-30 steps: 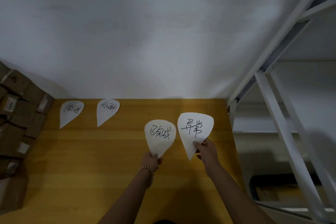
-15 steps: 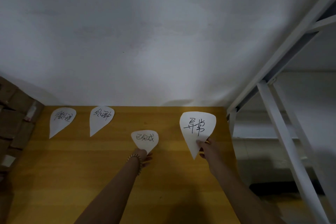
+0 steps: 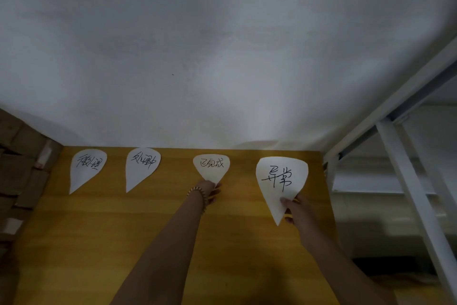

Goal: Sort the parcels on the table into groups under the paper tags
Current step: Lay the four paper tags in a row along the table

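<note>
Tags half laid, parcels unsorted.
Right hand [image 3: 294,208] pinched the lower tip of the "异常" tag [image 3: 282,181] in its fingers, apparently raised off the yellow tabletop [image 3: 99,243]; left hand [image 3: 209,189] gripped the point of the "已完成" tag [image 3: 211,166] near the wall. Farther left lay what seemed a "处理中" tag [image 3: 142,166] and the leftmost tag [image 3: 86,168], too scrawled to read. Cardboard parcels [image 3: 19,173] sat piled at the left edge, none grouped under any tag.
</note>
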